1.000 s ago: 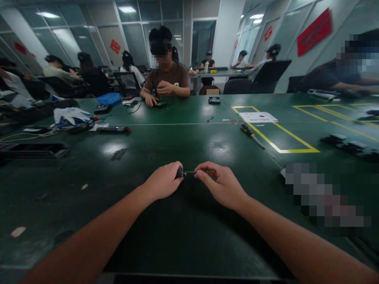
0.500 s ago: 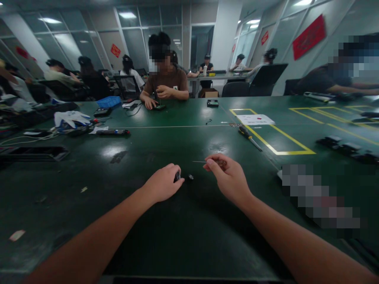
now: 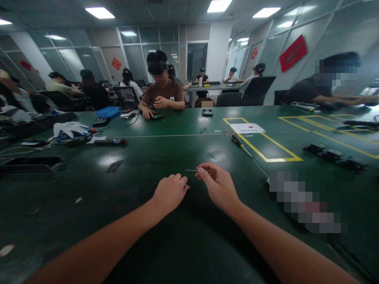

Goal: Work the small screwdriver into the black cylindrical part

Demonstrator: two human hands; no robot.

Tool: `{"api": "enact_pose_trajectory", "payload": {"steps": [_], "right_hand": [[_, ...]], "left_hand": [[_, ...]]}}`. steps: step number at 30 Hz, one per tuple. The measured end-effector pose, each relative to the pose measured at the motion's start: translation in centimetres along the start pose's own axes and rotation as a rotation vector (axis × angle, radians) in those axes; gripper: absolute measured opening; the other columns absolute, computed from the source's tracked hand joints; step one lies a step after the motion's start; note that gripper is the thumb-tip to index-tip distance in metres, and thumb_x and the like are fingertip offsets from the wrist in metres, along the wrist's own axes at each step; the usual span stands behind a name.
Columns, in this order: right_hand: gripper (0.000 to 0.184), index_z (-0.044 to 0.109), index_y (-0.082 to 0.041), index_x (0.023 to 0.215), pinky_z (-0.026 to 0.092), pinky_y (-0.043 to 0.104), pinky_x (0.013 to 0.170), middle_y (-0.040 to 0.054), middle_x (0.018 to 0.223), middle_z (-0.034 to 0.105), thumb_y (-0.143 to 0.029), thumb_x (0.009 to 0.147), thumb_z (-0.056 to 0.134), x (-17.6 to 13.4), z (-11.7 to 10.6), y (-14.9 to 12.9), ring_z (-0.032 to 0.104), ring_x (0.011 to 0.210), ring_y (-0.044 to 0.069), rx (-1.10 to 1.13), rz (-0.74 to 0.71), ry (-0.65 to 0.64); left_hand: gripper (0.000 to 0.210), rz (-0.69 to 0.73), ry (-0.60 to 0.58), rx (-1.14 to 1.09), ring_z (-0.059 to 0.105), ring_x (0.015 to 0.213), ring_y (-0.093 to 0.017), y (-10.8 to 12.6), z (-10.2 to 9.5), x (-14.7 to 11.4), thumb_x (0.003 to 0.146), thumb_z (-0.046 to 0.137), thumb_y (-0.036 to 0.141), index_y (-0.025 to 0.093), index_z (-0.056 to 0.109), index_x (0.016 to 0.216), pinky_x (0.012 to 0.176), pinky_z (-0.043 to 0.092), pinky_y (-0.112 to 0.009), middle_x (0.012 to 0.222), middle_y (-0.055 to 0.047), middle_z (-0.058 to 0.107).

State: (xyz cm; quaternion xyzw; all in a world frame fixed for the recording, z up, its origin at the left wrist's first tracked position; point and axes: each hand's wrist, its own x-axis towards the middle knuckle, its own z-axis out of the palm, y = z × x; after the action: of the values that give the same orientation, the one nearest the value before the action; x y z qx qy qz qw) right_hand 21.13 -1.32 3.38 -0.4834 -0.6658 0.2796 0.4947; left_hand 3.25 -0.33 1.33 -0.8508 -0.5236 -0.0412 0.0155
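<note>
Low over the green table (image 3: 142, 244), my left hand (image 3: 170, 191) is palm down with its fingers curled together. What lies under those fingers is hidden; only a tiny pale glint shows near the fingertips. My right hand (image 3: 219, 185) grips a small screwdriver (image 3: 211, 172) by its brownish handle, between thumb and fingers. Its thin metal shaft points left, just above and beside the left fingertips, apart from them.
A larger black-and-yellow screwdriver (image 3: 237, 141) lies beyond my right hand, near a paper sheet (image 3: 247, 128) and yellow tape marks. White gloves (image 3: 71, 130), a blue tray (image 3: 107, 112) and a pen-like tool (image 3: 109, 142) are left. Black parts (image 3: 334, 156) sit right. A person (image 3: 162, 92) works opposite.
My left hand has shifted over the small metal piece and dark round object seen before, hiding both. My right hand keeps hold of the screwdriver. The view has tilted up and turned slightly right.
</note>
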Motion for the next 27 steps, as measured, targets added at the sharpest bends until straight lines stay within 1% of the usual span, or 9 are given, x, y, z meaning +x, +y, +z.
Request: {"api": "enact_pose_trajectory", "payload": {"steps": [5, 11, 12, 16, 19, 22, 24, 26, 27], "right_hand": [[0.018, 0.07, -0.02, 0.098, 0.056, 0.035, 0.075, 0.0052, 0.083, 0.077, -0.034, 0.096, 0.058, 0.0, 0.0, 0.0, 0.075, 0.08, 0.021, 0.011, -0.006, -0.011], [0.02, 0.071, -0.021, 0.099, 0.056, 0.036, 0.077, 0.0051, 0.085, 0.077, -0.036, 0.097, 0.058, 0.0, -0.1, 0.0, 0.074, 0.082, 0.022, 0.01, 0.009, -0.042], [0.02, 0.071, -0.021, 0.1, 0.056, 0.036, 0.078, 0.005, 0.086, 0.077, -0.037, 0.097, 0.058, 0.0, -0.1, 0.0, 0.074, 0.082, 0.022, 0.012, 0.012, -0.05], [0.022, 0.071, -0.021, 0.101, 0.056, 0.036, 0.079, 0.0049, 0.088, 0.076, -0.037, 0.098, 0.057, 0.0, -0.2, 0.1, 0.074, 0.084, 0.021, 0.011, 0.017, -0.071], [0.023, 0.071, -0.021, 0.101, 0.055, 0.036, 0.078, 0.0048, 0.087, 0.076, -0.038, 0.098, 0.056, 0.0, -0.1, 0.2, 0.073, 0.083, 0.021, 0.004, 0.022, -0.071], [0.023, 0.07, -0.021, 0.1, 0.054, 0.035, 0.077, 0.0044, 0.085, 0.075, -0.038, 0.098, 0.056, 0.0, 0.0, 0.3, 0.073, 0.081, 0.021, 0.011, 0.033, -0.071], [0.023, 0.07, -0.02, 0.1, 0.054, 0.035, 0.077, 0.0043, 0.085, 0.075, -0.038, 0.098, 0.056, 0.0, 0.0, 0.3, 0.073, 0.082, 0.02, 0.019, 0.046, -0.077], [0.023, 0.07, -0.02, 0.101, 0.054, 0.034, 0.077, 0.0043, 0.085, 0.075, -0.038, 0.099, 0.056, 0.1, 0.0, 0.3, 0.073, 0.082, 0.02, 0.021, 0.056, -0.086], [0.023, 0.07, -0.02, 0.101, 0.054, 0.034, 0.077, 0.0042, 0.085, 0.075, -0.038, 0.099, 0.056, 0.1, 0.1, 0.3, 0.073, 0.082, 0.02, 0.02, 0.059, -0.09]], "left_hand": [[0.027, -0.002, 0.063, -0.188, 0.066, 0.09, -0.023, -1.4, -0.5, -0.4, 0.102, 0.045, 0.034, 0.024, 0.069, 0.108, 0.071, 0.049, -0.033, 0.101, -0.005, 0.069], [0.033, -0.159, 0.289, -0.617, 0.064, 0.102, -0.022, -6.0, -1.2, -1.1, 0.102, 0.041, 0.041, 0.023, 0.068, 0.109, 0.09, 0.049, -0.036, 0.108, -0.005, 0.068], [0.034, -0.21, 0.326, -0.673, 0.065, 0.102, -0.022, -7.1, -1.1, -1.3, 0.101, 0.041, 0.043, 0.023, 0.067, 0.111, 0.09, 0.05, -0.036, 0.109, -0.006, 0.069], [0.035, -0.499, 0.443, -0.913, 0.065, 0.084, -0.019, -12.1, -1.0, -2.6, 0.098, 0.046, 0.047, 0.022, 0.063, 0.112, 0.072, 0.053, -0.031, 0.094, -0.004, 0.066], [0.023, -0.694, 0.644, -1.152, 0.061, 0.078, -0.015, -15.5, -1.8, -4.3, 0.096, 0.051, 0.038, 0.021, 0.061, 0.108, 0.062, 0.051, -0.024, 0.091, -0.001, 0.062], [0.012, -0.855, 0.82, -1.332, 0.058, 0.074, -0.012, -18.4, -3.2, -6.8, 0.094, 0.051, 0.025, 0.021, 0.059, 0.103, 0.061, 0.052, -0.021, 0.084, 0.002, 0.059], [0.006, -0.898, 0.888, -1.346, 0.057, 0.074, -0.01, -20.3, -4.2, -8.7, 0.095, 0.051, 0.023, 0.022, 0.057, 0.097, 0.065, 0.053, -0.02, 0.079, 0.006, 0.057], [0.004, -1.015, 0.968, -1.304, 0.055, 0.069, -0.008, -22.2, -4.8, -10.6, 0.091, 0.05, 0.017, 0.021, 0.052, 0.09, 0.065, 0.052, -0.02, 0.072, 0.007, 0.054], [0.005, -1.037, 0.972, -1.28, 0.055, 0.069, -0.008, -23.2, -5.1, -11.4, 0.089, 0.051, 0.016, 0.02, 0.05, 0.088, 0.066, 0.053, -0.021, 0.071, 0.008, 0.054]]}}
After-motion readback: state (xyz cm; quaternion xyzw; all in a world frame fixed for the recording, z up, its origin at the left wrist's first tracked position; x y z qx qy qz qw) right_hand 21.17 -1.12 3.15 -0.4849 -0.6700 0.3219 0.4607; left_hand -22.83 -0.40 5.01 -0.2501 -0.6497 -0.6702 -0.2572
